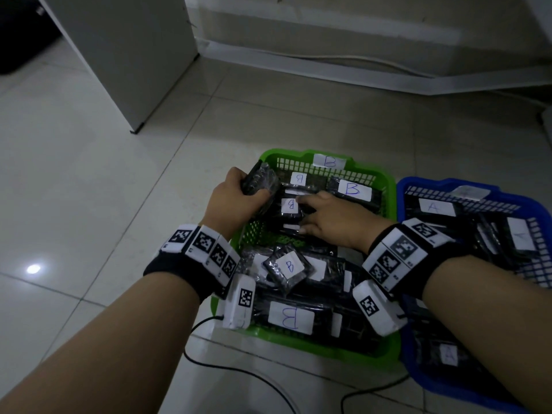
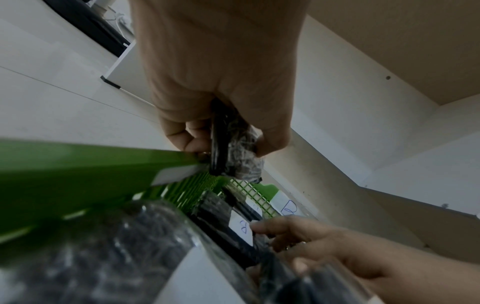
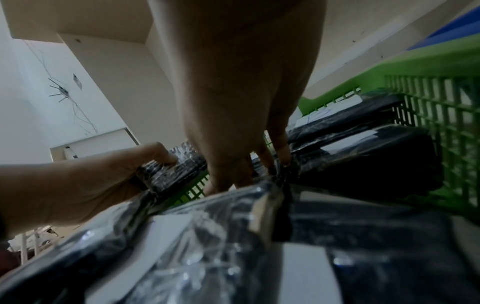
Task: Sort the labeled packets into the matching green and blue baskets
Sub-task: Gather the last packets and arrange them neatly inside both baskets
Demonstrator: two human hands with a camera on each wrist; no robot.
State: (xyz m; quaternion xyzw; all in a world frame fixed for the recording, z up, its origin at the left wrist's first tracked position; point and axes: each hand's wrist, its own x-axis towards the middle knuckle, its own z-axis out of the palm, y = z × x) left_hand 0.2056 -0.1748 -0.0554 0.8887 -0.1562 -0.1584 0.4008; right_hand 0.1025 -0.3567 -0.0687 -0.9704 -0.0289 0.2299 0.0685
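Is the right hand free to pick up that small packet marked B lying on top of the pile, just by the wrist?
Probably yes. The right hand rests with straight fingers on packets deeper in the green basket, holding nothing. The small B packet lies on top of the pile, uncovered; the hand need only draw back.

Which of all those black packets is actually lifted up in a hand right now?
The packet gripped by the left hand, raised on edge over the green basket's far left corner. Its label is hidden; the others lie in the baskets.
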